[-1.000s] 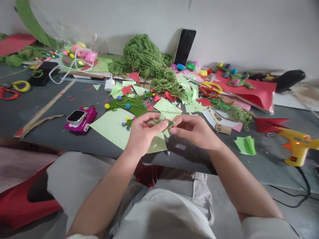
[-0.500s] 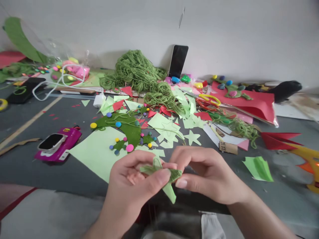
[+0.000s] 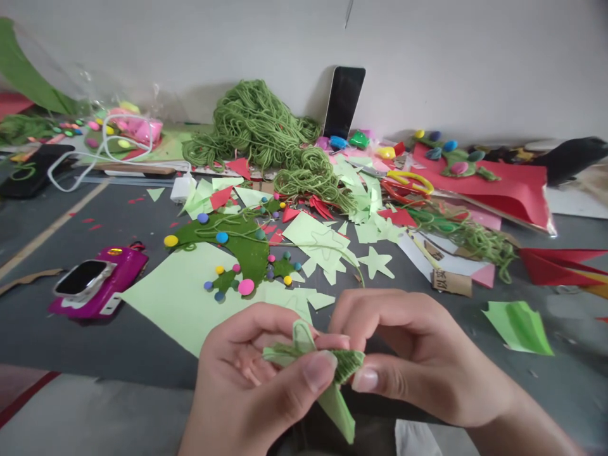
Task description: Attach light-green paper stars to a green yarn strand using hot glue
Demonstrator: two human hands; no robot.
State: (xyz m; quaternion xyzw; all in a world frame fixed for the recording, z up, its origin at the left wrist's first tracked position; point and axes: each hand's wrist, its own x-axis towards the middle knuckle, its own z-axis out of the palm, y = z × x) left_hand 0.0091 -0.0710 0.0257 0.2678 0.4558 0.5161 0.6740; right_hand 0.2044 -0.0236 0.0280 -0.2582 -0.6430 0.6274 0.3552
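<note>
Near the table's front edge, my left hand (image 3: 266,373) pinches a light green paper star (image 3: 338,408) between thumb and fingers. Dark green yarn (image 3: 349,366) is wound in close rows around the star's right arm, and some also shows on its left arm. My right hand (image 3: 403,354) is closed at the tip of the wound arm, thumb against fingers, on the yarn. A loose strand (image 3: 360,269) runs from behind my right hand back across the table. The part of the yarn inside the right fingertips is hidden.
Behind my hands lie a flat paper star (image 3: 377,262), green paper sheets (image 3: 178,297) and a green felt shape with pompoms (image 3: 251,244). Farther back are a yarn heap (image 3: 256,120), a propped phone (image 3: 345,101) and scissors (image 3: 408,182). A purple case (image 3: 128,272) sits left.
The camera view has shifted slightly, and both hands appear lower and a little to the right. The left hand still holds the star; the right fingers stay at its wound arm.
</note>
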